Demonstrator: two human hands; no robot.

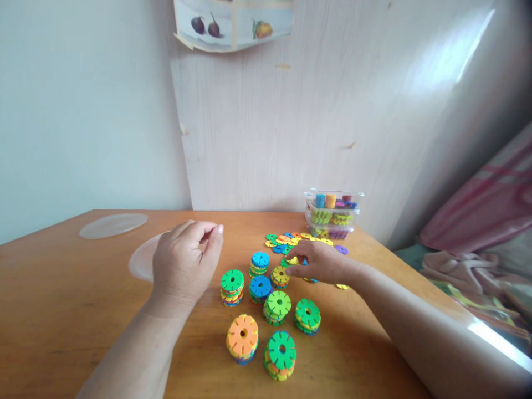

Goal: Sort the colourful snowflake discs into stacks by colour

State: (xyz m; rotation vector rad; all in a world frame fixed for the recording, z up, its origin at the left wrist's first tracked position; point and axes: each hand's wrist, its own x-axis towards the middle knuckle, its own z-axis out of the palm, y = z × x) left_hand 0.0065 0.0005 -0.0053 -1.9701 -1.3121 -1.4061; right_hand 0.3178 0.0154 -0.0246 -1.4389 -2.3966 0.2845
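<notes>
Several short stacks of notched plastic discs (260, 286) stand on the wooden table (62, 310), topped in green, blue, orange and yellow. My left hand (185, 266) hovers to their left, fingers curled loosely inward with nothing visible in them. My right hand (320, 261) rests palm down on the table at the edge of a loose pile of flat discs (286, 241), its fingertips pinched on a yellow disc (293, 260) next to a yellow-topped stack (280, 275).
A clear plastic box (332, 213) with coloured pieces stands at the back right by the wall. Two clear round lids (113, 225) lie at the back left. Pink fabric (477, 221) lies past the table's right edge.
</notes>
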